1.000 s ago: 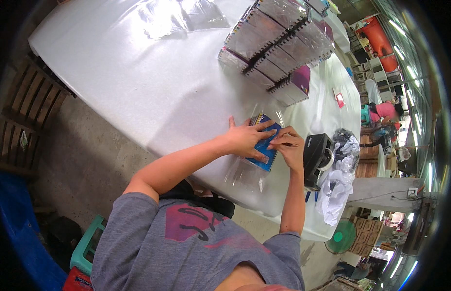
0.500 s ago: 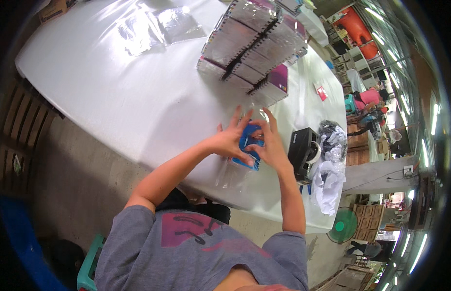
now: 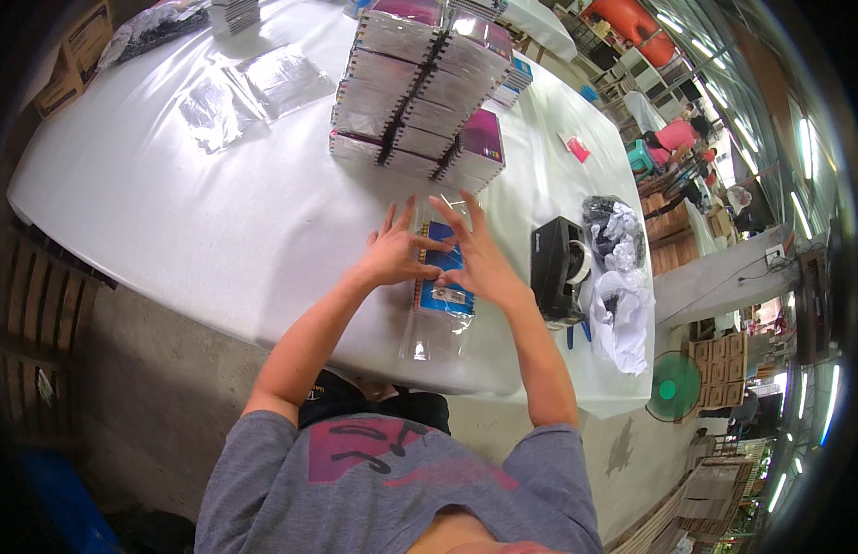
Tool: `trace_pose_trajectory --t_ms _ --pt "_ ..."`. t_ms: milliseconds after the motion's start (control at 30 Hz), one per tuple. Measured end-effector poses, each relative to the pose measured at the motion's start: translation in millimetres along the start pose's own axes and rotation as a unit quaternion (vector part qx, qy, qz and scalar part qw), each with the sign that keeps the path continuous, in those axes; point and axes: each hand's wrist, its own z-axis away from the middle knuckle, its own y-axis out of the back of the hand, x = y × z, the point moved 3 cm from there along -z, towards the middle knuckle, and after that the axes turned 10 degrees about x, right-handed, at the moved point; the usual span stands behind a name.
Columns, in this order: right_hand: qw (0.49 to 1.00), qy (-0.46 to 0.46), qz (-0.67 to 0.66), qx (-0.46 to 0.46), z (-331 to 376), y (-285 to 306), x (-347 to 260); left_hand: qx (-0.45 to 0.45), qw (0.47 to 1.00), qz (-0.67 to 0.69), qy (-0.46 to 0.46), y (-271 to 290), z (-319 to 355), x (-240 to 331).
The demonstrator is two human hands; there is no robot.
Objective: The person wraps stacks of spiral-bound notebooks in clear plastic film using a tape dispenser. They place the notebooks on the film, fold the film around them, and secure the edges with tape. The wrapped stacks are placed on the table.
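A blue spiral-bound notebook (image 3: 432, 300) lies flat on the white-covered table in front of me, inside a clear plastic sleeve (image 3: 435, 340) that extends past its near end. My left hand (image 3: 398, 252) reaches over its left edge, thumb and index finger touching the cover and the other fingers spread. From the other side, my right hand (image 3: 482, 262) rests its thumb and a fingertip on the cover, its remaining fingers stretched outward. Neither hand grips anything. Part of the cover is hidden beneath my fingers.
Tall stacks of wrapped notebooks (image 3: 420, 88) stand just beyond my hands. A black tape dispenser (image 3: 556, 268) sits right, beside crumpled plastic and paper (image 3: 621, 309). Flat clear sleeves (image 3: 286, 81) lie far left. Two people sit in the background.
My view has shifted, so the table sits lower and further left. My fingers have spread over the notebook, and more of its blue cover and the sleeve's near end now show.
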Motion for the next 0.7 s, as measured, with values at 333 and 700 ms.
trace_pose_trajectory --t_ms 333,700 --pt "0.992 0.012 0.047 0.118 62 -17 4 -0.030 0.990 0.138 0.027 -6 -5 0" --pt "0.842 -0.256 0.032 0.473 196 105 111 -0.051 0.979 0.186 0.071 3 -2 8"
